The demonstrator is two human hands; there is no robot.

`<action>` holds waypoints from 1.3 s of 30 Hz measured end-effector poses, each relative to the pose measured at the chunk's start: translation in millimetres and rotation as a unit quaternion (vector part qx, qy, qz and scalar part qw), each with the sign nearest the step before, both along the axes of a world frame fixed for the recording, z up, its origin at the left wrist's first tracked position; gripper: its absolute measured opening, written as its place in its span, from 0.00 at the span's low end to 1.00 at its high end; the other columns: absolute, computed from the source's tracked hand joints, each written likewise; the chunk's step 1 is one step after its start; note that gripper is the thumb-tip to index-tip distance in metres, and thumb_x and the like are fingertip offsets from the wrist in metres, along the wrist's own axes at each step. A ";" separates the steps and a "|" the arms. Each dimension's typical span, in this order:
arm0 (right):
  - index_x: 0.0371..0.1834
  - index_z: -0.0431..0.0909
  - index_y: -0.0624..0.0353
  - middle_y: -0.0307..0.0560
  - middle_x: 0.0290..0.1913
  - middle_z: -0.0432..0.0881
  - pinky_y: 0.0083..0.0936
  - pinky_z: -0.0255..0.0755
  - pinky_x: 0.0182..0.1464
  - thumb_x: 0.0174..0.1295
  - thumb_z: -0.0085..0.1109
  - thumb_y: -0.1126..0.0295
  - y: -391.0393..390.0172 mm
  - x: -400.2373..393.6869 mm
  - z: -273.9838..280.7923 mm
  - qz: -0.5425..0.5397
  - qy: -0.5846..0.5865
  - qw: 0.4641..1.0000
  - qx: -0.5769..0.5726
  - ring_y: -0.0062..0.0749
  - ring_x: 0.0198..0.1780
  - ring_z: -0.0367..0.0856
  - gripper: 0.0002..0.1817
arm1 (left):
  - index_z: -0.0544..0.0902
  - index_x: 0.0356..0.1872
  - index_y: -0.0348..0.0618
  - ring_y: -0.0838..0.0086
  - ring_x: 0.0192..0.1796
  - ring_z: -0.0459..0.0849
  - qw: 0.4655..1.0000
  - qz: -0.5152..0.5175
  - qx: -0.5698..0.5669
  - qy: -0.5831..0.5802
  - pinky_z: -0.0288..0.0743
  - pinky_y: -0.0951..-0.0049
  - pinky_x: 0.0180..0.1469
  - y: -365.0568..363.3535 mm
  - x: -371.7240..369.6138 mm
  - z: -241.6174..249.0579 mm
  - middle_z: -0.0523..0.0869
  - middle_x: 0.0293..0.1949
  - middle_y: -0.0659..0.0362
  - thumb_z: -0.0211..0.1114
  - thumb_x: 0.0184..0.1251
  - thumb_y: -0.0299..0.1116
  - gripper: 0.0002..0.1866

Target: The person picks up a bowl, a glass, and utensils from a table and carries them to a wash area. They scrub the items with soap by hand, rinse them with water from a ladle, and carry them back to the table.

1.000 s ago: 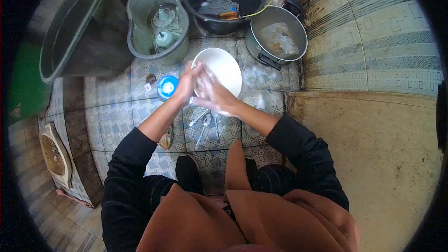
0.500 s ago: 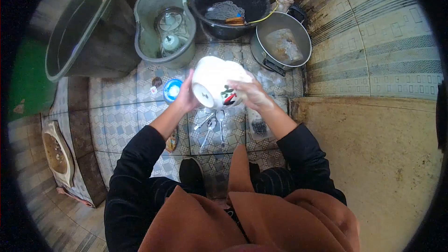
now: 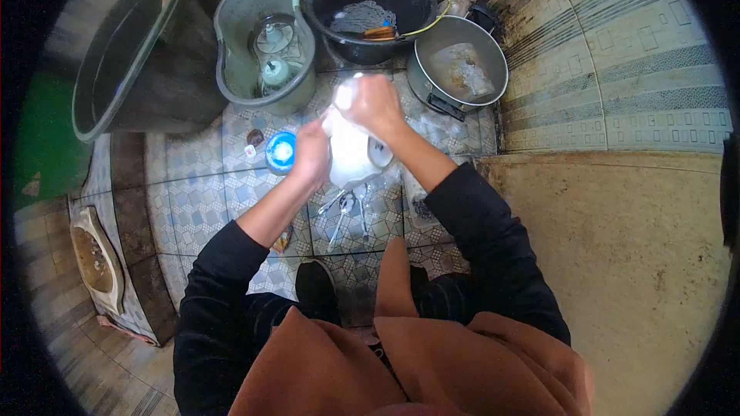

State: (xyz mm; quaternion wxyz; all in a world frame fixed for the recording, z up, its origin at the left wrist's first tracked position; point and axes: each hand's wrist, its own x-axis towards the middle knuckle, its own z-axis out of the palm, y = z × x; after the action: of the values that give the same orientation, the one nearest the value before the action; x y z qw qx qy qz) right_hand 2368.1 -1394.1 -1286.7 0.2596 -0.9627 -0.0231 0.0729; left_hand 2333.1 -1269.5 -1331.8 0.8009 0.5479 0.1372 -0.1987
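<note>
Bowl [image 3: 351, 160] tilted, left hand [image 3: 311, 152] grasping its left side! Right hand [image 3: 374, 104] curled at the far side, fingers' hold unclear; firm left support looks vital.

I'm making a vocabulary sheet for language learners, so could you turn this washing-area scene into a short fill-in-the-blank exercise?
1. The left hand holds a white ____.
2. The spoons lie on the tiled ____.
3. The small round container near the left hand has a rim coloured ____.
4. The metal pot stands beside a round tub whose colour is ____.

Missing words: bowl; floor; blue; black.
</note>
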 end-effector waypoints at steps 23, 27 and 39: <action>0.28 0.75 0.51 0.51 0.32 0.73 0.35 0.69 0.32 0.40 0.55 0.64 9.6 -44.0 -3.9 0.151 -0.215 0.963 0.053 0.43 0.33 0.74 0.10 | 0.76 0.32 0.35 0.84 0.29 0.72 0.988 -0.069 0.076 -0.118 0.67 0.81 0.32 19.1 6.8 12.0 0.78 0.27 0.63 0.48 0.62 0.33 0.12; 0.23 0.74 0.56 0.49 0.32 0.74 0.35 0.69 0.32 0.42 0.54 0.64 12.5 -31.1 -9.1 0.061 -0.266 0.942 0.197 0.45 0.33 0.74 0.09 | 0.75 0.34 0.33 0.83 0.29 0.71 0.968 -0.046 0.143 -0.198 0.66 0.82 0.33 20.1 19.5 22.4 0.78 0.27 0.62 0.47 0.63 0.35 0.14; 0.21 0.76 0.61 0.46 0.19 0.75 0.20 0.69 0.25 0.46 0.57 0.64 -18.1 10.5 4.5 0.004 -0.092 0.974 0.207 0.31 0.21 0.76 0.10 | 0.76 0.33 0.35 0.83 0.30 0.73 0.954 -0.042 0.176 -0.240 0.67 0.81 0.33 21.6 5.0 31.4 0.79 0.27 0.61 0.48 0.62 0.32 0.11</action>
State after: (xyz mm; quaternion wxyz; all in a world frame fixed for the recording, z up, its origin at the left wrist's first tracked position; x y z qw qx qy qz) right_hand 2378.6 -1412.2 -1282.3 0.4501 -0.8903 -0.0656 -0.0217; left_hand 2338.0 -1247.9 -1300.4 0.6921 0.7169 -0.0488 -0.0675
